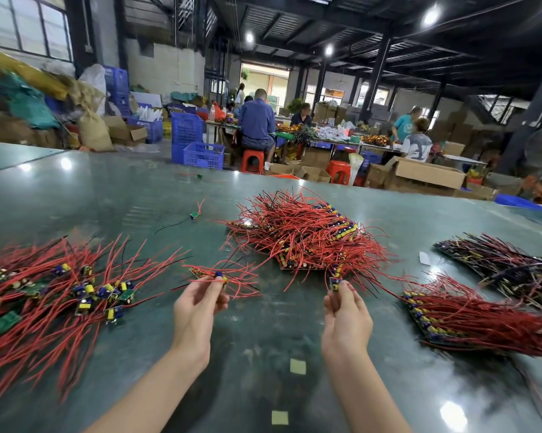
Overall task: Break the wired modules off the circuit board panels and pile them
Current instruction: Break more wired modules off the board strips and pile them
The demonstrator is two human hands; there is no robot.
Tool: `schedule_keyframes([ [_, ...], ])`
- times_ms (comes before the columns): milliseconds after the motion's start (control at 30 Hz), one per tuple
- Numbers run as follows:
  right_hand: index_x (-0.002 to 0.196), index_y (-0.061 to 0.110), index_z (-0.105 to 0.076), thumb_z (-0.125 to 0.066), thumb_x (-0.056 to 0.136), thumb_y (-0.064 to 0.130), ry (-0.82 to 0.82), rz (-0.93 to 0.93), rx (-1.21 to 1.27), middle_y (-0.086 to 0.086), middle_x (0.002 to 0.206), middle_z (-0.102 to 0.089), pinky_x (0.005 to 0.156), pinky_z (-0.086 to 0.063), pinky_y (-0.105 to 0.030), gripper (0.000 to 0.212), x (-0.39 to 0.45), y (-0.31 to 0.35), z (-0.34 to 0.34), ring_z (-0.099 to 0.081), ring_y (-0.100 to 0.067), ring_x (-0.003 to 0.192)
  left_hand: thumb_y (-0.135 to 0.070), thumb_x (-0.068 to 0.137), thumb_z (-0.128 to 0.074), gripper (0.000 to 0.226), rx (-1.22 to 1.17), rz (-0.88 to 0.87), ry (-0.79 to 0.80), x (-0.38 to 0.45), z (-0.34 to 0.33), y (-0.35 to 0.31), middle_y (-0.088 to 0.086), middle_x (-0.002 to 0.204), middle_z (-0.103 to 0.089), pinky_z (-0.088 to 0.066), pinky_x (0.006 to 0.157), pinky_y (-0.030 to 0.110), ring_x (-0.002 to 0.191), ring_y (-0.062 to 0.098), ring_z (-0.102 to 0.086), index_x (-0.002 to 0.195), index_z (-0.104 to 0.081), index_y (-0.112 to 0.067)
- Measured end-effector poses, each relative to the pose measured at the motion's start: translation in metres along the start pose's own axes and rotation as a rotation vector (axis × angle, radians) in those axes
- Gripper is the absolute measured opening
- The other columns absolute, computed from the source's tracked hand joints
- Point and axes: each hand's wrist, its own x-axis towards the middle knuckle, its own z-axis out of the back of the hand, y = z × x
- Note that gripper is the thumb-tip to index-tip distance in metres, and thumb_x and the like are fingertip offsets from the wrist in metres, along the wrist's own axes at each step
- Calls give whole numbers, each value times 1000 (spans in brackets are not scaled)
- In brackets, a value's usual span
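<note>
My left hand (198,303) pinches a short strip of green circuit board with red wires (215,276) above the glossy dark green table (248,385), fingertips curled around its edge. My right hand (346,310) pinches a single small wired module with a yellow and blue component (335,281), held upright just apart from the strip. Directly beyond both hands lies the tangled heap of unbroken red-wired panels (307,235). The pile of separated modules (54,292) spreads to my left, and two more stacked panels (475,320) lie to my right
</note>
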Motion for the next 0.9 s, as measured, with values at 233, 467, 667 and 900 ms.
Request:
schedule_keyframes([
  [233,85,13,-66,-61,88,5,284,45,-148,3,72,-66,61,-52,-15,9,-14,-6,-4,-61,-4,63,5,88,-56,18,43,3,52,-1,-3,7,4,70,-68,-54,55,16,56,9,-64,98,-65,-6],
  [467,83,11,-73,-65,83,1,448,327,-445,-3,84,-71,72,-49,-14,12,-19,-11,-3,-63,-4,77,25,76,-41,77,941,-527,307,-9,5,12,-11,126,-55,-34,84,10,105,21,-44,131,-54,-27],
  [667,86,12,-70,-59,85,-6,666,320,-619,-6,81,-71,64,-51,-16,21,-25,-14,-3,-66,-9,74,-28,87,-53,28,147,-49,362,-15,-10,-5,4,81,-69,-53,64,17,64,10,-62,108,-61,-11],
  [900,92,19,-74,-70,79,2,763,811,-1079,30,78,-57,79,-46,-19,21,-29,-15,0,-56,-2,86,-2,66,-72,28,73,373,509,-17,-6,0,13,79,-71,-57,62,25,67,19,-68,92,-62,3],
])
